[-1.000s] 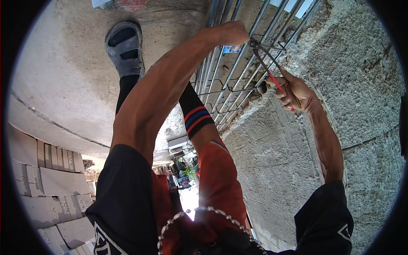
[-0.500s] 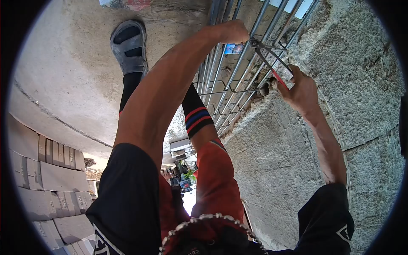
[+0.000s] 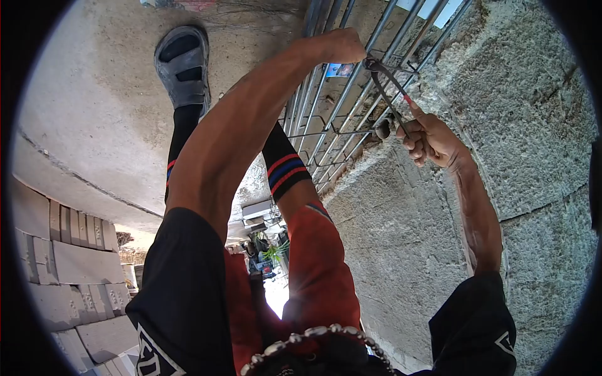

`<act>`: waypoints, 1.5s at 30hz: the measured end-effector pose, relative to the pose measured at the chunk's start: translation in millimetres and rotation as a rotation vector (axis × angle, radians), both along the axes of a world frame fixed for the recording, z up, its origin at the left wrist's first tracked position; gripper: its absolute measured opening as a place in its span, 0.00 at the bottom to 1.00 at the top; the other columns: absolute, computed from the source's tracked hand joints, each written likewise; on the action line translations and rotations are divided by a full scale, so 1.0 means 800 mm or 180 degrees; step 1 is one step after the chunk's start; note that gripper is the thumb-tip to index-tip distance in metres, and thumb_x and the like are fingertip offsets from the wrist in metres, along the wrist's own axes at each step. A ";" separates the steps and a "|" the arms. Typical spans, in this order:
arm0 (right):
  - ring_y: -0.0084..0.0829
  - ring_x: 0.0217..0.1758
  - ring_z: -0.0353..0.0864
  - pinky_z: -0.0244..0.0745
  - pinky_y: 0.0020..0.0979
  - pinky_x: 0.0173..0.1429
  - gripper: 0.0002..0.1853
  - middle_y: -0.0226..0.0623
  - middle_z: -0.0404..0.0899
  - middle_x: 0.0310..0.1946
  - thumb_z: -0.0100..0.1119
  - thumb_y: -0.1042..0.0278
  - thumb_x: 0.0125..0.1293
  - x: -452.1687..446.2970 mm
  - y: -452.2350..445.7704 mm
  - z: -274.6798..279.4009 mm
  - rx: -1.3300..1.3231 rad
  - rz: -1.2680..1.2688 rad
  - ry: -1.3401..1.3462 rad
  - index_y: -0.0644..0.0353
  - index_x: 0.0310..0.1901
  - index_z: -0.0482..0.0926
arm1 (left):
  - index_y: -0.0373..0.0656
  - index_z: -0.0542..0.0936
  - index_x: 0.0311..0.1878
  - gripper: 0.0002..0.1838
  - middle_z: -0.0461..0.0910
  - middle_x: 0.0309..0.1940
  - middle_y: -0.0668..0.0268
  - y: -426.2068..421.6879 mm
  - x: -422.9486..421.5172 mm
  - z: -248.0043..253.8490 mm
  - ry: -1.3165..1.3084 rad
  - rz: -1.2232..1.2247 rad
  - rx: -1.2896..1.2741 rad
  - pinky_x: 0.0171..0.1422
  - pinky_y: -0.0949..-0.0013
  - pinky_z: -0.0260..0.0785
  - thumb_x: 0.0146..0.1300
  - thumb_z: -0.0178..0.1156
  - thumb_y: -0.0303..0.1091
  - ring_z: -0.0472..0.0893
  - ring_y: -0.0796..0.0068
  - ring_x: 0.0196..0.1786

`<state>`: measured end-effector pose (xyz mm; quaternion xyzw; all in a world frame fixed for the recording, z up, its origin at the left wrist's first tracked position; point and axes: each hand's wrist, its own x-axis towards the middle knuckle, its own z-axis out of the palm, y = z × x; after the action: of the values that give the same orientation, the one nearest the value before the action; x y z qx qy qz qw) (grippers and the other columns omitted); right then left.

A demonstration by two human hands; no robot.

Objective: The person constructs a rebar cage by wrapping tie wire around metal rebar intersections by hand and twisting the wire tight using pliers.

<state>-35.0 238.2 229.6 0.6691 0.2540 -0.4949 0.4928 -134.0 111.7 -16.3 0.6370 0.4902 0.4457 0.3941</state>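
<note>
My right hand (image 3: 429,136) is closed round the handles of long-handled pincers (image 3: 387,88), one handle showing red grip covering. The pincers' jaws meet the bundle of steel bars (image 3: 351,103) where a thinner cross rod runs, right beside my left hand. Closed into a fist, my left hand (image 3: 346,46) rests against the bars; whatever its fingers hold is hidden from this side. The bars form a long cage with bent rods across it.
A rough concrete block wall (image 3: 414,219) rises along the right. My sandalled foot (image 3: 183,66) stands on the concrete floor (image 3: 94,94) to the left. Stacked blocks (image 3: 88,260) fill the lower left. A small blue packet (image 3: 340,70) lies behind the bars.
My right hand has turned over and shifted slightly down and left, swinging the pincers' handles round while the jaws stay by the bars. My left hand has hardly moved.
</note>
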 end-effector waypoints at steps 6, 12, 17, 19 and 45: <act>0.22 0.12 0.74 0.71 0.23 0.13 0.28 0.30 0.74 0.14 0.47 0.41 0.66 0.025 0.002 -0.008 -0.0381 -0.0941 -0.0008 0.65 0.33 0.75 | 0.38 0.67 0.14 0.12 0.66 0.14 0.59 0.001 0.005 -0.006 -0.0284 0.0022 -0.0014 0.24 0.60 0.57 0.45 0.61 0.23 0.70 0.63 0.19; 0.31 0.16 0.79 0.73 0.33 0.17 0.35 0.44 0.77 0.19 0.70 0.57 0.48 -0.020 0.011 0.011 0.0426 0.3056 0.1234 0.71 0.53 0.68 | 0.40 0.66 0.13 0.14 0.63 0.13 0.62 0.000 0.000 -0.007 -0.0399 -0.0246 -0.0326 0.22 0.62 0.55 0.44 0.61 0.24 0.67 0.65 0.17; 0.38 0.28 0.78 0.76 0.38 0.31 0.32 0.48 0.74 0.28 0.61 0.52 0.58 -0.002 -0.009 0.018 0.1296 0.5923 0.1982 0.64 0.59 0.66 | 0.41 0.67 0.13 0.13 0.64 0.13 0.61 -0.001 0.004 -0.007 -0.0491 -0.0203 -0.0350 0.21 0.62 0.56 0.43 0.61 0.24 0.67 0.64 0.17; 0.40 0.31 0.78 0.76 0.41 0.34 0.32 0.48 0.73 0.30 0.57 0.50 0.61 0.004 -0.009 0.011 0.1772 0.6767 0.2130 0.64 0.61 0.64 | 0.41 0.68 0.13 0.12 0.65 0.13 0.60 0.002 0.005 -0.009 -0.0501 -0.0089 -0.0215 0.22 0.62 0.56 0.44 0.61 0.25 0.68 0.63 0.17; 0.39 0.21 0.79 0.75 0.39 0.24 0.31 0.47 0.76 0.22 0.63 0.63 0.52 -0.017 0.000 0.012 0.0542 0.3659 0.1314 0.74 0.52 0.65 | 0.41 0.63 0.14 0.15 0.59 0.11 0.62 -0.001 0.003 -0.014 -0.0996 -0.0086 -0.0125 0.21 0.63 0.50 0.44 0.62 0.21 0.60 0.70 0.14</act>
<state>-48.3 238.0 238.8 0.3525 0.7028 -0.2474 0.5662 -131.4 110.5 -27.8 0.5585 0.4228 0.5245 0.4840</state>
